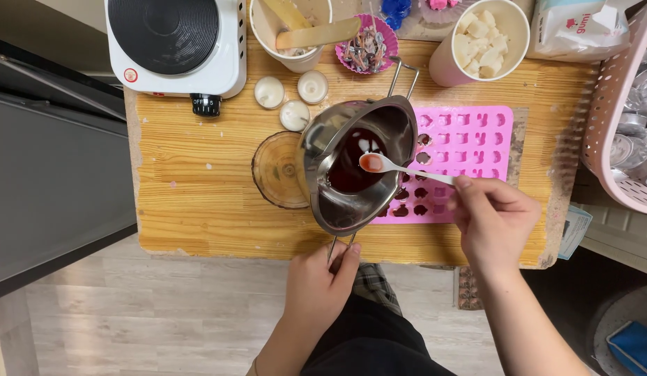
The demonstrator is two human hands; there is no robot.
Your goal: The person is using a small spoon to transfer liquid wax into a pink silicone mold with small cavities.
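My left hand (319,284) grips the wire handle of a steel melting pot (358,163) and holds it tilted above the wooden table (198,174). Dark red liquid (351,167) pools inside the pot. My right hand (492,221) pinches a small white spoon (396,167) whose bowl carries red liquid over the pot. Beneath and to the right lies a pink silicone mould (470,139) with several small cavities, some at its near left filled dark red.
A white hot plate (175,43) stands at the back left. Three small white candles (294,97), a round wooden coaster (276,170), a cup with wooden sticks (295,31), a cup of white wax chunks (480,38) and a pink basket (616,104) surround the work.
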